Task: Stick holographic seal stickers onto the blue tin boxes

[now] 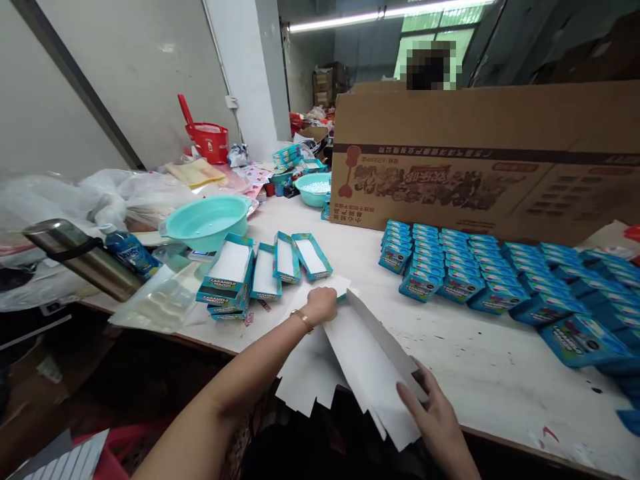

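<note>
Overhanging the table (470, 373), white card (363, 357) was gripped by the fisted left hand (321, 306), pinched by the half-curled right hand (436, 408)

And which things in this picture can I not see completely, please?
All in the head view:
Left hand: fingertips, hidden behind the hand itself.
Folded white card: underside, facing away from the camera.
Blue boxes: rightmost ones, cut off by the right edge.
Person beyond: body, hidden by the brown carton.

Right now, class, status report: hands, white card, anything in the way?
Left hand closed on white card, far end; right hand at near end. One side raised. Blue trays beyond left hand.
</note>
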Demonstrator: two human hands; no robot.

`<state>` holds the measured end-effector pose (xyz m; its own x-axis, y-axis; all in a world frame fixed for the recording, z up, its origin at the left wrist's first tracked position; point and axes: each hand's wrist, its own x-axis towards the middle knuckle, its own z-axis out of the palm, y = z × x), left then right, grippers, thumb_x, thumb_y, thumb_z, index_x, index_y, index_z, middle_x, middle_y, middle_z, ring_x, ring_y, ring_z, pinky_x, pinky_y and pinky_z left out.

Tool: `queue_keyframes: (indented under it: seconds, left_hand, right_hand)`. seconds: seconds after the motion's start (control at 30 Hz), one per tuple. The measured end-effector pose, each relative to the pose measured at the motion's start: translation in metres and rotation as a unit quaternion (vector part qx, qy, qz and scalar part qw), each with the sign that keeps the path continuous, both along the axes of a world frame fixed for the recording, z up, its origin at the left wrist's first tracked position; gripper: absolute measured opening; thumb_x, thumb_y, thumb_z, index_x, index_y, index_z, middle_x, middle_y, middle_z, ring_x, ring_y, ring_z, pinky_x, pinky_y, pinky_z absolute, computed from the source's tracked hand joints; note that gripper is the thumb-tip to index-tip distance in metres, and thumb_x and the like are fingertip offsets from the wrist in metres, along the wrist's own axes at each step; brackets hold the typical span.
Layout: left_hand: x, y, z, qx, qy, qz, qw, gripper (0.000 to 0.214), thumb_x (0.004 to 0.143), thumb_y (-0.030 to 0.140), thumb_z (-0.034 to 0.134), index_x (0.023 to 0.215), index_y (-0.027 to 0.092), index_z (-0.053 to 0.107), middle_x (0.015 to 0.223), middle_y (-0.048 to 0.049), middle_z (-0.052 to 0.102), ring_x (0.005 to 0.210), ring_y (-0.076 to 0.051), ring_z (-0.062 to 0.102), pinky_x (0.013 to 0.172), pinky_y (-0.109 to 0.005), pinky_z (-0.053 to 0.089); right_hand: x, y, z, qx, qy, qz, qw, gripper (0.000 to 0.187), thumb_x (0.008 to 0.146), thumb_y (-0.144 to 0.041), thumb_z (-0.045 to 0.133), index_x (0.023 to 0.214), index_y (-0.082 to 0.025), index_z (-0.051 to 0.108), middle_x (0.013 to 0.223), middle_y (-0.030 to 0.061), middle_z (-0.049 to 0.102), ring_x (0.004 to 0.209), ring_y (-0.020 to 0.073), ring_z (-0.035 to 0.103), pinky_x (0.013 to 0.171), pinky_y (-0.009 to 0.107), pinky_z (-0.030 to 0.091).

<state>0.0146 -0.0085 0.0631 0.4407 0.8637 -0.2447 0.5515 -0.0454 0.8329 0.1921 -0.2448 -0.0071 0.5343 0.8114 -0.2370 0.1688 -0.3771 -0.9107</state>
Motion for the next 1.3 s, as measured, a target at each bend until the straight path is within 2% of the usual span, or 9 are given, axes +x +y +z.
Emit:
queue_keyframes:
  seconds: [0.13,0.3,0.43,0.63,0.73,0.83,0.97,1.13,1.3]
  left_hand:
    - [-0.044,-0.019,0.017,-0.03,0.098,-0.056,0.993,0.033,0.065,0.019,0.083,0.094,0.016,0.067,0.089,-0.0162,0.075,0.1,-0.038,0.069,0.088,-0.046,0.05]
    - [-0.115,-0.03,0.038,-0.228,0.048,-0.226,0.946,0.052,0.071,0.055,0.078,0.107,0.019,0.069,0.069,-0.0059,0.074,0.062,-0.023,0.07,0.064,-0.031,0.049]
    - [-0.108,-0.023,0.03,-0.149,-0.061,-0.099,0.982,0.07,0.073,0.07,0.069,0.114,0.014,0.067,0.097,-0.0132,0.076,0.089,-0.024,0.07,0.071,-0.029,0.05]
    - [-0.023,-0.018,-0.018,-0.097,-0.273,0.057,0.955,0.082,0.06,0.054,0.085,0.127,0.015,0.059,0.144,-0.0177,0.054,0.139,-0.038,0.041,0.115,-0.046,0.031]
    - [-0.004,-0.012,-0.031,-0.14,-0.341,0.121,0.922,0.064,0.056,0.034,0.084,0.115,0.018,0.064,0.141,-0.0132,0.058,0.144,-0.039,0.034,0.12,-0.048,0.023]
    - [0.0,-0.012,-0.035,-0.159,-0.356,0.138,0.911,0.047,0.055,0.022,0.071,0.101,0.021,0.067,0.132,-0.0088,0.065,0.138,-0.038,0.044,0.118,-0.047,0.028]
    - [0.001,-0.021,-0.037,-0.191,-0.395,0.17,0.882,0.049,0.057,0.024,0.056,0.104,0.02,0.067,0.119,-0.007,0.071,0.12,-0.033,0.06,0.108,-0.046,0.042]
    - [0.0,-0.033,-0.037,-0.28,-0.601,0.165,0.73,0.032,0.057,0.026,0.056,0.087,0.02,0.064,0.115,-0.0078,0.07,0.114,-0.031,0.062,0.102,-0.041,0.044]
    - [0.005,-0.038,-0.041,-0.265,-0.578,0.194,0.747,0.018,0.058,0.028,0.058,0.073,0.02,0.059,0.105,-0.0091,0.071,0.1,-0.029,0.064,0.092,-0.039,0.047]
  right_hand:
    - [0.033,0.039,0.015,0.015,-0.184,0.011,0.983,0.039,0.079,-0.055,0.053,0.096,-0.024,0.07,0.107,0.0112,0.074,0.103,0.0338,0.066,0.09,0.044,0.049]
    - [0.077,0.137,0.069,0.085,-0.302,0.325,0.892,0.024,0.084,-0.04,0.05,0.077,-0.023,0.066,0.089,0.0083,0.071,0.086,0.0255,0.065,0.079,0.036,0.051]
    - [0.046,0.198,0.098,0.106,-0.327,0.438,0.831,0.014,0.081,-0.027,0.06,0.071,-0.022,0.067,0.083,0.0064,0.069,0.084,0.023,0.065,0.081,0.034,0.051]
    - [-0.007,0.195,0.08,0.173,-0.345,0.275,0.881,0.047,0.09,-0.04,0.056,0.133,-0.022,0.057,0.139,0.0142,0.055,0.136,0.032,0.042,0.115,0.053,0.03]
    - [-0.013,0.159,0.044,0.167,-0.21,0.037,0.963,0.077,0.08,-0.059,0.061,0.143,-0.017,0.047,0.146,0.0196,0.047,0.139,0.0377,0.039,0.112,0.056,0.035]
    - [-0.021,0.133,0.011,0.111,-0.027,-0.054,0.992,0.094,0.064,-0.061,0.071,0.142,-0.016,0.046,0.144,0.0197,0.05,0.131,0.039,0.05,0.104,0.052,0.046]
    - [-0.031,0.125,0.002,0.105,0.174,-0.073,0.977,0.083,0.056,-0.038,0.07,0.136,-0.023,0.054,0.124,0.0086,0.068,0.103,0.0317,0.066,0.079,0.039,0.056]
    - [-0.035,0.124,0.024,0.109,0.366,-0.074,0.921,0.082,0.055,-0.032,0.071,0.135,-0.032,0.056,0.124,0.0032,0.07,0.084,0.0269,0.071,0.061,0.033,0.055]
    - [-0.035,0.12,0.034,0.118,0.391,-0.109,0.906,0.058,0.05,-0.029,0.076,0.108,-0.033,0.068,0.135,0.0012,0.065,0.099,0.0311,0.069,0.058,0.032,0.056]
